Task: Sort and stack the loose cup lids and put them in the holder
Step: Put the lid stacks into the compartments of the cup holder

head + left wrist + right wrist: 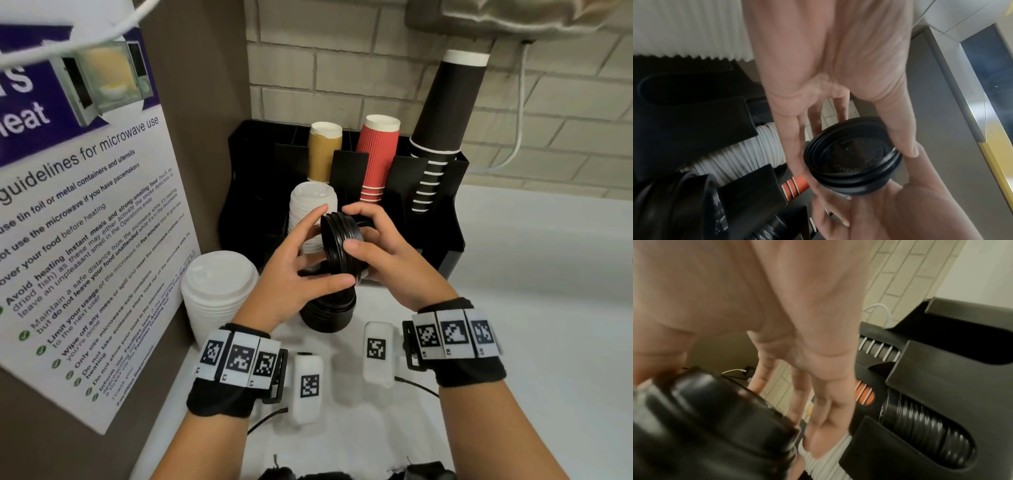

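- The left hand [294,270] and the right hand [387,253] together held a small stack of black lids [340,245], tipped on edge, in the air just in front of the black holder [442,219].
- The left hand's thumb lay along the stack's lower rim and its fingers reached up behind the far side, curled round the lids; in the left wrist view the same stack [853,155] sat between that thumb and the fingers.
- The right hand gripped the stack from the other side, thumb on the near face, fingers arched over the top edge.
- Directly below the hands a taller pile of black lids [327,311] stood on the white counter [531,325], near the held stack but apart from it.
- A stack of white lids [219,291] stood on the counter at the left, close against the brown side wall with its microwave poster [78,212]; little room remained on that side.
- Another column of white lids [310,205] leaned in the holder's front slot, just behind the left fingers.
- In the right wrist view a row of black lids [920,421] lay in a front slot of the holder, beside the white ones.
- Tan cups [324,150], red cups [378,154] and black cups [445,113] rose from the rear compartments, the black column tilted towards the upper right.
- To the right of the holder the counter ran on wide to the brick wall [342,68].
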Motion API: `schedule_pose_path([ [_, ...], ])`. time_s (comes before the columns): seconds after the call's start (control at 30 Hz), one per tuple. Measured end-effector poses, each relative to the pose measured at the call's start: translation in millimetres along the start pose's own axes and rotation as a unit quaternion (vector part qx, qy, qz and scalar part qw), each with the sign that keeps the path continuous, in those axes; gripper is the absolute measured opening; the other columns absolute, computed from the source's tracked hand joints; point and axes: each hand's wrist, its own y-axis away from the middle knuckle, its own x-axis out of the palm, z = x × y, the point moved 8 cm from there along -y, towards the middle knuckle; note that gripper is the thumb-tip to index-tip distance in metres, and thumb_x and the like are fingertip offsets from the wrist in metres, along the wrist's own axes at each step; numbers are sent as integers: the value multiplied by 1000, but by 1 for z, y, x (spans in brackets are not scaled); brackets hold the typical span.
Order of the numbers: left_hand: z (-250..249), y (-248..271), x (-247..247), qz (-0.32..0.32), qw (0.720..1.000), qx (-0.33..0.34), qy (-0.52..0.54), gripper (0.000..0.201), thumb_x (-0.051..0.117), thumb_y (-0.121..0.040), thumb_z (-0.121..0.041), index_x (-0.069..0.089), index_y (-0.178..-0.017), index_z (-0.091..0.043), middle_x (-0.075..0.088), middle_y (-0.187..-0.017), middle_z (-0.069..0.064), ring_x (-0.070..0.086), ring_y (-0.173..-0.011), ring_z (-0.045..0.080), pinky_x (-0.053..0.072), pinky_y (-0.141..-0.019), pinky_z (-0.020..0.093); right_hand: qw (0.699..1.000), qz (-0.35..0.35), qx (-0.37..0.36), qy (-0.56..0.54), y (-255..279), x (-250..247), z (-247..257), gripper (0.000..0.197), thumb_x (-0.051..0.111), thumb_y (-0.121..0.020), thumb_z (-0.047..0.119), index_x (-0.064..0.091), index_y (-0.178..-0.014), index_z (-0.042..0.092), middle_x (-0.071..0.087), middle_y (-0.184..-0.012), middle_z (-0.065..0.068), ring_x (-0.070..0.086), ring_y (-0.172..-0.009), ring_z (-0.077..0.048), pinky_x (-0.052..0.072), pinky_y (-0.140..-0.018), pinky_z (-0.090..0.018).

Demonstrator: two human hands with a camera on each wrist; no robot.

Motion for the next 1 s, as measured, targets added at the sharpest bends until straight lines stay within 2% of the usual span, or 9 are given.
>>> schedule_pose_path([
  [0.1,0,0,-1,-3,1000,-6,-6,93,86,-65,-23,38,-145,-34,48,-141,-9,58,-120,7,51,-99,34,1000,-10,-1,5,2,-4,1,48,70,-74,44,53,-119,41,67,-108,2,69,-97,-21,56,-83,-43],
  [0.2,-1,-1,0,-1,1000,-7,-19,92,84,-66,-21,38,-145,-34,48,-142,-11,56,-122,4,48,-103,36,1000,-12,-6,0,5,-5,2,48,74,-77,32,56,-121,37,65,-113,4,69,-98,-21,58,-79,-40],
  [0.4,0,0,2,2,1000,-20,-14,95,89,-63,-24,40,-143,-40,53,-131,-27,60,-119,10,51,-100,43,1000,-16,-13,7,5,-7,3,57,80,-69,21,58,-119,36,63,-113,-1,69,-96,-19,57,-76,-37],
  [0.57,2,-1,2,3,1000,-20,-3,94,82,-63,-30,37,-144,-40,49,-134,-24,58,-120,4,53,-96,29,999,-27,-23,20,0,-5,1,52,78,-69,21,58,-114,37,61,-112,-4,69,-89,-17,57,-74,-32],
  [0.67,-1,-1,-8,-61,998,-26,-13,78,74,-66,-42,40,-135,-48,45,-138,-17,53,-122,3,51,-93,21,992,-117,-45,17,-11,-30,7,49,77,-69,26,56,-112,38,61,-109,0,66,-89,-6,52,-69,-19],
  [0.77,-6,-1,-23,-130,991,-18,-33,55,70,-80,-36,48,-130,-39,50,-135,-10,58,-116,7,50,-100,35,969,-235,-65,33,-24,-73,17,50,78,-75,24,47,-113,32,60,-107,3,65,-93,-7,52,-70,-17],
  [0.87,-9,-1,-31,-156,987,-7,-39,43,68,-88,-20,54,-128,-26,53,-131,-4,61,-112,14,50,-100,43,960,-214,-41,177,-44,-93,17,58,81,-71,13,43,-114,21,53,-111,-5,60,-98,-16,53,-73,-15],
  [0.93,-9,-2,-32,-160,986,-4,-44,39,67,-89,-16,56,-126,-22,54,-130,-2,62,-111,17,50,-99,45,926,-163,5,340,-57,-94,10,63,83,-66,13,45,-116,20,42,-118,-7,52,-107,-24,48,-79,-13],
  [1.0,-9,-2,-31,-158,986,-4,-46,36,67,-90,-15,57,-123,-22,54,-129,-1,62,-110,19,51,-99,46,872,-102,59,475,-66,-91,0,66,82,-65,18,47,-120,23,35,-122,-4,47,-112,-26,40,-99,-29],
])
